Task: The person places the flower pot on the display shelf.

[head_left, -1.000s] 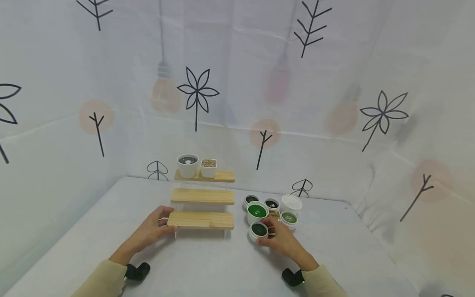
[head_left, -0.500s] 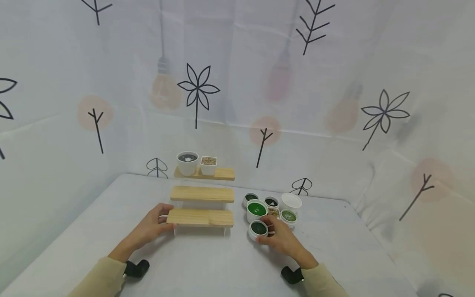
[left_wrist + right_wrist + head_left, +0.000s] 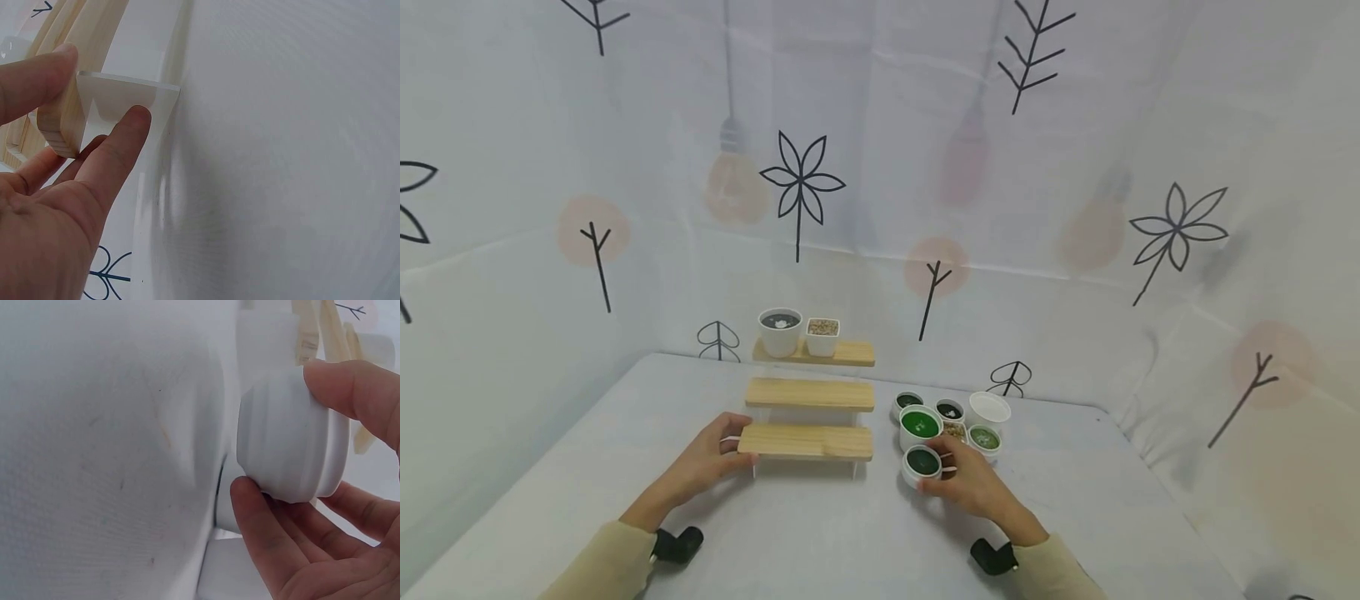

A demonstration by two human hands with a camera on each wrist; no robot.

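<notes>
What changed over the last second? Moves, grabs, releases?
Nothing visibly, beyond a slight shift of the head view itself. No grab or release: the right hand still holds the dark-green pot, the left hand still grips the left end of the bottom shelf. The round pot and square pot stayed on the top shelf.

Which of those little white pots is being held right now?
The round pot with dark green contents, on the near side of the bright green pot. What sets it apart: the right hand grips it and none of the others.
</notes>
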